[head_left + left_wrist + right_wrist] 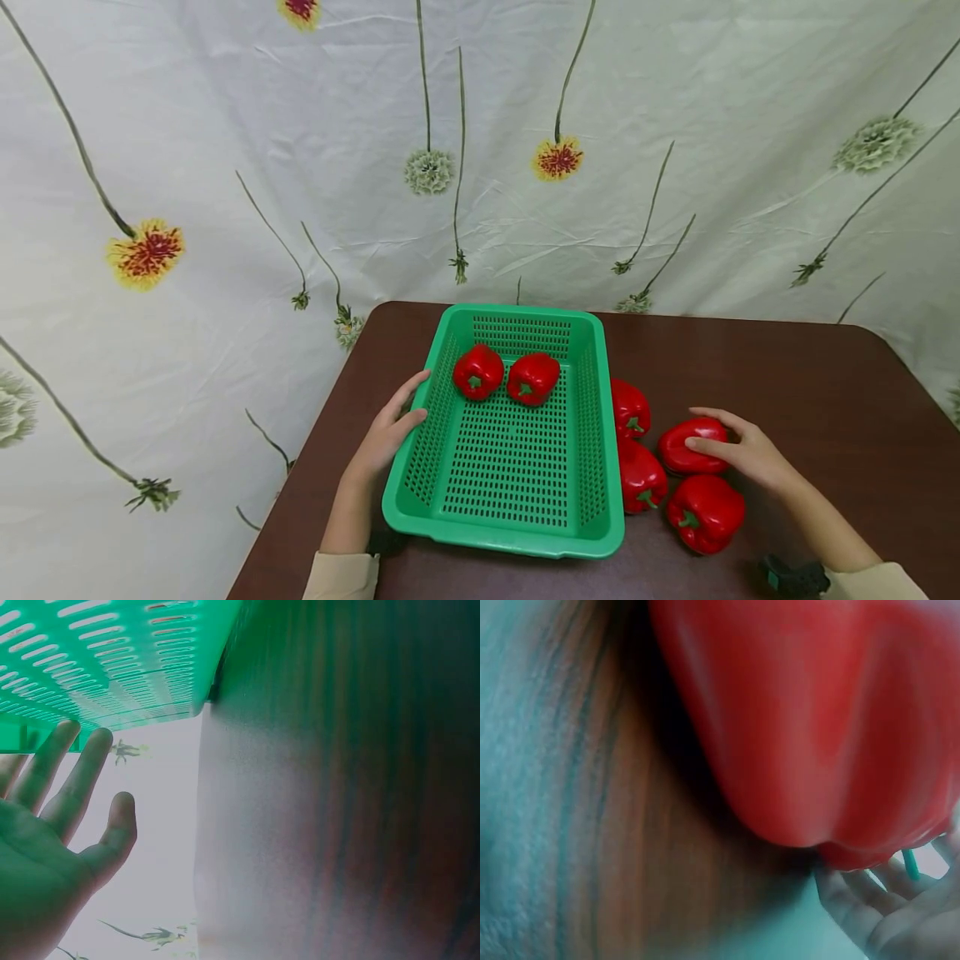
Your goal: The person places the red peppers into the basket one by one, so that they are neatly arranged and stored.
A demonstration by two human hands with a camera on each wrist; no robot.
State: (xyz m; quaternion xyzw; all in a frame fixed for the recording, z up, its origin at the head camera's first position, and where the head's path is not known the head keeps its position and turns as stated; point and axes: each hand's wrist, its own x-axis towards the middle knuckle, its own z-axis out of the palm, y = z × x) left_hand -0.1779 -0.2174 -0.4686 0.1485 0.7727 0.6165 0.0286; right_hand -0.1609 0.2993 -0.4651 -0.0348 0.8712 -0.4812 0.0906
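Note:
A green plastic basket [517, 542] stands on the table with two red bell peppers [478, 372] inside, near its far end. Beside its left wall is my left hand [384, 440], fingertips at the rim and fingers spread; in the left wrist view the fingers [82, 780] look extended. My right hand [753, 457] grips a red bell pepper [675, 454] lying right of the basket, thumb on the near side and fingers over the far side. In the right wrist view a large red pepper [795, 727] partly covers the fingers.
Close to the basket's right wall lie two more red peppers [642, 477], partly hidden by it. Another pepper [705, 512] sits just in front of the gripped one. A dark wrist device [793, 577] shows by the right sleeve. Floral cloth [510, 217] hangs behind the brown table [817, 383].

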